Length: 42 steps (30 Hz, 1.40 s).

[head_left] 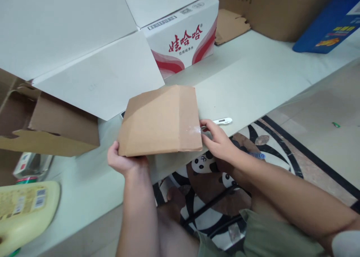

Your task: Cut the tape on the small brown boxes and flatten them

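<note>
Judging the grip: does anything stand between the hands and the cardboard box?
Nothing visible at the left hand; a slim white tool appears between the right hand and the right end of the cardboard box.

Box (152, 125), centre: matt cardboard, smooth-faced.
Tape (194, 130), at the box's right edge: clear plastic film, glossy, wrinkled.
Stick (224, 121), right of centre: smooth plastic, slight sheen.
Worktop (239, 77), mid-frame: smooth, faintly shiny.
Carton (182, 58), top centre: printed card, smooth, low sheen.
Bottle (30, 212), lower left: smooth plastic, satin.
Floor (317, 133), right: polished, stone-like, glossy.
Shorts (275, 234), bottom right: matt cloth.
</note>
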Each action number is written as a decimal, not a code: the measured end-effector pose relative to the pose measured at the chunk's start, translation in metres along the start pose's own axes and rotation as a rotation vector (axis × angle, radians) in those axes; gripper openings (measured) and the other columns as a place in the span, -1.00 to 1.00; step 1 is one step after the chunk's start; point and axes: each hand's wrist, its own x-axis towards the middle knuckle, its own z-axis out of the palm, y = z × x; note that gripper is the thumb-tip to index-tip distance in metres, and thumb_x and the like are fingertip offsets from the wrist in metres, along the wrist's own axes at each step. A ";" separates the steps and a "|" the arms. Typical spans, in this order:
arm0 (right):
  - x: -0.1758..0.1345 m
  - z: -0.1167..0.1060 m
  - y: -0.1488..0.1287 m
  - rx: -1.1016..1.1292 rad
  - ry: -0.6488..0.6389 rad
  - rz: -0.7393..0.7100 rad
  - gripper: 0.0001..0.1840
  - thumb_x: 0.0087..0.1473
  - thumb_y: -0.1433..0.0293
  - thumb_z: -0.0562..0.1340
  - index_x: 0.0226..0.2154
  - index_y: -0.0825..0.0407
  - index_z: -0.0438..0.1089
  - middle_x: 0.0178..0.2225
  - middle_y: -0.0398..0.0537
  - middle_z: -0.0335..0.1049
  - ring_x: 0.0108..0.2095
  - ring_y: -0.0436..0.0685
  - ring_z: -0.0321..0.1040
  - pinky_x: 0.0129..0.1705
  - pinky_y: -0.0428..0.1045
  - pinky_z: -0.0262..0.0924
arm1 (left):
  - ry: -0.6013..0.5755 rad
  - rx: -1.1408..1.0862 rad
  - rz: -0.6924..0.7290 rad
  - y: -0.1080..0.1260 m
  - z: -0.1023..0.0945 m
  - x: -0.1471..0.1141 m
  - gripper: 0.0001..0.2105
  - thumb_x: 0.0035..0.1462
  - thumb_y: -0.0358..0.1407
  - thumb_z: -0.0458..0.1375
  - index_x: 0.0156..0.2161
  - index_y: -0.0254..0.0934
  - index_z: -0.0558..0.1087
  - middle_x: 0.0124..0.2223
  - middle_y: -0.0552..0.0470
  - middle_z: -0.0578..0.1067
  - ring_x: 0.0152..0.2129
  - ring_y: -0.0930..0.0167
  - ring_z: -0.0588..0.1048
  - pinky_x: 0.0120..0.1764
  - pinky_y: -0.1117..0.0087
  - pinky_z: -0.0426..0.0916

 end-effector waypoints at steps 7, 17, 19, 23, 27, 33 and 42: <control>-0.004 0.002 0.005 -0.001 -0.169 -0.171 -0.38 0.21 0.32 0.14 0.31 -0.02 0.11 0.33 0.21 0.21 0.31 0.33 0.21 0.30 0.33 0.15 | -0.004 -0.046 -0.001 -0.001 0.003 -0.002 -0.79 -0.13 -0.22 0.07 -0.33 -0.25 0.31 -0.32 -0.08 0.48 -0.23 0.27 0.54 -0.26 0.40 0.43; -0.007 0.003 0.009 -0.263 0.048 -0.216 -0.33 0.07 0.13 0.30 0.20 -0.01 0.24 0.30 0.24 0.20 0.37 0.47 0.04 0.37 0.45 -0.10 | -0.177 0.139 0.150 -0.016 -0.001 -0.002 -0.72 0.01 -0.04 0.16 -0.36 -0.23 0.34 -0.31 0.01 0.44 -0.25 0.35 0.48 -0.25 0.40 0.37; -0.005 0.003 0.009 -0.290 0.084 -0.158 -0.44 0.03 0.14 0.33 0.07 -0.02 0.34 0.17 0.22 0.36 0.28 0.48 0.17 0.35 0.47 -0.10 | -0.184 0.187 0.148 -0.016 0.000 -0.006 -0.67 -0.01 0.00 0.21 -0.34 -0.24 0.36 -0.33 0.04 0.41 -0.36 0.39 0.44 -0.40 0.44 0.29; 0.002 0.000 0.005 -0.204 0.090 -0.025 -0.58 0.04 0.18 0.32 -0.04 -0.04 0.40 -0.03 0.15 0.51 0.03 0.43 0.39 0.26 0.46 0.05 | -0.296 0.257 0.139 -0.014 -0.003 -0.009 -0.64 -0.02 0.02 0.23 -0.40 -0.26 0.36 -0.39 0.07 0.34 -0.48 0.46 0.33 -0.50 0.47 0.18; 0.007 -0.006 0.003 -0.144 0.193 0.045 -0.51 0.01 0.14 0.36 -0.01 -0.04 0.39 -0.02 0.16 0.49 0.02 0.44 0.38 0.19 0.43 0.14 | -0.441 0.388 0.238 -0.013 -0.011 -0.004 -0.63 0.06 -0.04 0.25 -0.51 -0.25 0.28 -0.47 0.12 0.21 -0.53 0.50 0.21 -0.50 0.50 0.14; 0.007 -0.010 0.004 -0.091 0.380 0.088 -0.22 -0.05 0.16 0.41 0.18 -0.05 0.19 0.12 0.18 0.38 0.09 0.35 0.34 0.08 0.27 0.29 | -0.452 0.508 0.250 -0.010 -0.012 -0.006 -0.55 0.05 0.05 0.30 -0.54 -0.25 0.27 -0.56 0.15 0.13 -0.64 0.53 0.13 -0.65 0.51 0.02; 0.008 -0.018 0.005 0.139 0.378 0.072 -0.49 0.19 -0.12 0.12 -0.16 -0.04 0.40 -0.16 0.06 0.52 -0.06 0.30 0.41 -0.06 0.15 0.32 | -0.357 0.380 0.144 -0.009 -0.011 -0.006 -0.66 0.01 -0.08 0.19 -0.58 -0.21 0.23 -0.62 0.17 0.13 -0.74 0.53 0.16 -0.73 0.48 -0.03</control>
